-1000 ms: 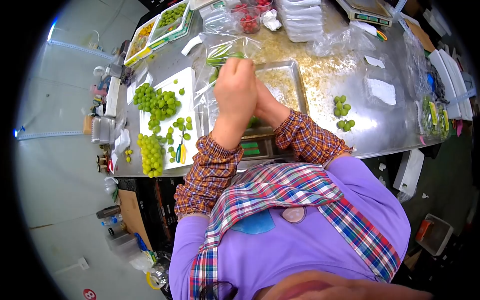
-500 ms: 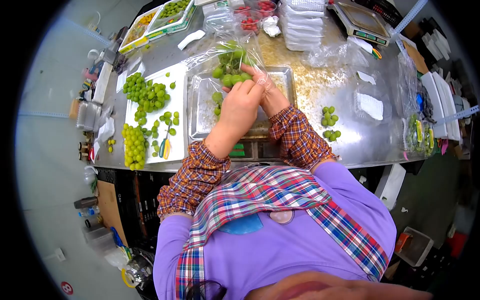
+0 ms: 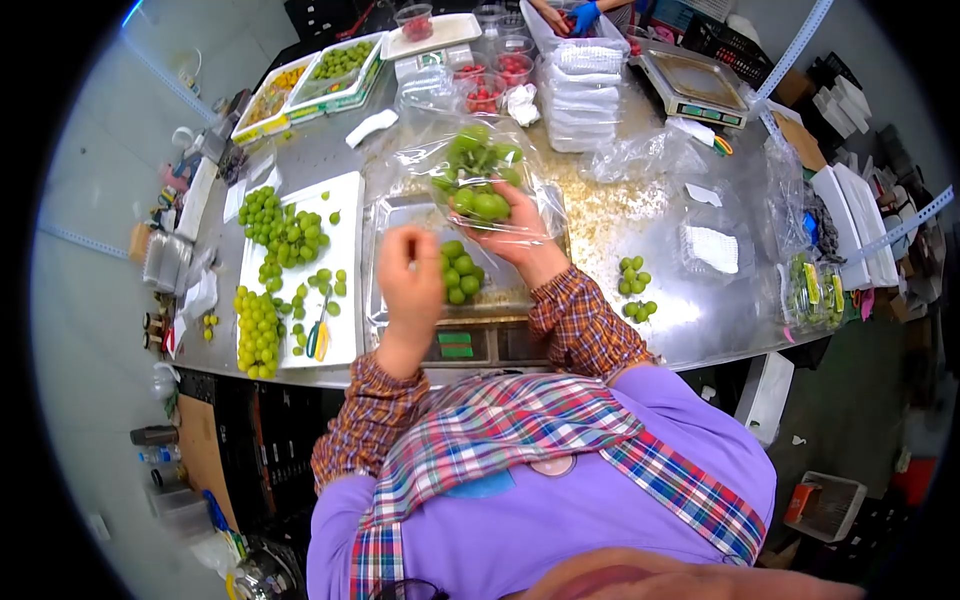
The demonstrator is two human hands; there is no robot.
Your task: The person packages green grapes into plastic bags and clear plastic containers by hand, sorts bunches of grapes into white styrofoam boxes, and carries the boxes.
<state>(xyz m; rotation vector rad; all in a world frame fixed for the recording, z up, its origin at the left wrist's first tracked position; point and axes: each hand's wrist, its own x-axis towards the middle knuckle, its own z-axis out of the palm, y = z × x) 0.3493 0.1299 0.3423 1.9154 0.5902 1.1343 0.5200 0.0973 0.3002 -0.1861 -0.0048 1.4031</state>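
My right hand is wrapped round the underside of a bunch of green grapes, covered by clear plastic film or a bag. My left hand is raised to the left of it, fingers curled closed, apart from the plastic; anything inside the fingers is hidden. Beside it, a smaller cluster of green grapes rests in the metal tray below my hands. On the left, a white board carries grape bunches, loose grapes and yellow-and-green-handled snips.
Small grape clusters lie right of the tray. At the back stand tubs of red fruit, stacked clear trays and a scale. Another person's gloved hand is at a bin. Fruit crates stand back left.
My left hand has come away from the plastic, moving left and down. My right hand still supports the bunch. The view has shifted, showing more of the table's back and another person's hands.
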